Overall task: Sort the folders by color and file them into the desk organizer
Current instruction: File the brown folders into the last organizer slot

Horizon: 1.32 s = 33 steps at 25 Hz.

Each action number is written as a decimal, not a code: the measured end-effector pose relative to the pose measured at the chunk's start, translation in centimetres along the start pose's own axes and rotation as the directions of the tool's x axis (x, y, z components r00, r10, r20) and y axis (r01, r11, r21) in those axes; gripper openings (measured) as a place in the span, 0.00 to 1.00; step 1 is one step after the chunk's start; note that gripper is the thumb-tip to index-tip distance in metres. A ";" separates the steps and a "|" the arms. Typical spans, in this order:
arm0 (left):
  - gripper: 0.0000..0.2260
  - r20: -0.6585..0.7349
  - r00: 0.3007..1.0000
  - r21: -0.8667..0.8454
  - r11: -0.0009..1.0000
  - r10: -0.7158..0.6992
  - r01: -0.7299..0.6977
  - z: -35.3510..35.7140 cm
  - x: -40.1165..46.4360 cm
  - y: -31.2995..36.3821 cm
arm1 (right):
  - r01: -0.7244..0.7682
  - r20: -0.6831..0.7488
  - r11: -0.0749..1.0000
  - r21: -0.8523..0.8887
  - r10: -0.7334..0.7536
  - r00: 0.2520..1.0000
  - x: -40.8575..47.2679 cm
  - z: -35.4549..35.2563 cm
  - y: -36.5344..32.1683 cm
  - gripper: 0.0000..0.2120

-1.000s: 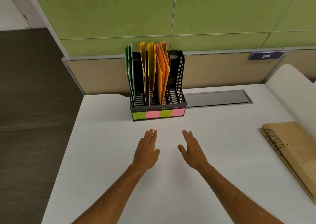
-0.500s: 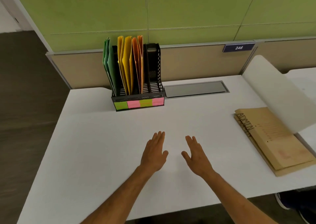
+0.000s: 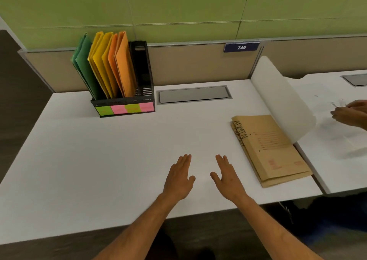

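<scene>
A black mesh desk organizer [image 3: 142,77] stands at the back left of the white desk [image 3: 99,160]. Green folders [image 3: 85,65] fill its leftmost slot, yellow folders [image 3: 101,61] the one beside it, orange folders [image 3: 123,61] the third; the rightmost slot holds nothing. Green and pink sticky labels [image 3: 125,109] run along its front. My left hand [image 3: 179,177] and my right hand [image 3: 228,177] lie flat and empty on the desk, fingers stretched forward, well in front of the organizer.
Brown folders marked ADMIN [image 3: 272,150] lie stacked at the desk's right edge. A white curved divider [image 3: 282,99] rises behind them. Another person's hand [image 3: 349,114] rests on the neighbouring desk. A grey cable hatch [image 3: 193,94] sits beside the organizer.
The view has pulled back and swung right, so the organizer sits farther left and the neighbouring desk with another hand has come into sight. My hands stay flat and empty.
</scene>
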<state>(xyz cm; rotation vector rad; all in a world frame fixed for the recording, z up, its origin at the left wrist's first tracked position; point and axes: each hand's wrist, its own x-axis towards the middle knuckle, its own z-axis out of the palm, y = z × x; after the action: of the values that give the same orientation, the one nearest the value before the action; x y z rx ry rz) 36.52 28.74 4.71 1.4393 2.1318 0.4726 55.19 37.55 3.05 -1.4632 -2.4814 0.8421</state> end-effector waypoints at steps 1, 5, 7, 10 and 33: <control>0.34 0.004 1.000 0.013 1.000 0.002 -0.002 0.4 0.3 0.9 | 0.002 -0.005 1.000 -0.004 -0.002 1.000 -0.1 -0.5 1.0 0.32; 0.33 0.029 0.999 0.027 0.999 0.037 -0.037 1.3 2.9 4.5 | -0.007 -0.016 0.999 0.036 0.008 1.000 1.2 -3.0 4.8 0.32; 0.33 0.037 0.997 0.034 0.997 0.070 -0.072 1.6 4.9 5.9 | -0.042 -0.038 0.998 0.040 0.044 0.998 2.3 -4.1 6.2 0.32; 0.33 0.041 0.993 0.047 0.993 0.110 -0.112 2.4 8.0 7.7 | -0.093 -0.100 0.994 0.055 0.099 0.990 3.8 -5.9 8.0 0.33; 0.31 0.301 0.947 -0.168 0.971 -0.115 0.171 14.9 13.8 17.8 | -0.146 0.461 0.968 -0.203 0.226 0.858 6.7 -9.6 24.4 0.40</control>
<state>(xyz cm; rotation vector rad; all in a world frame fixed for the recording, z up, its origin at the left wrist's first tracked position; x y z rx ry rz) 54.50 48.17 -0.55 1.1579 1.8847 0.3749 74.03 56.01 -2.95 -1.7526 -2.8488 1.1959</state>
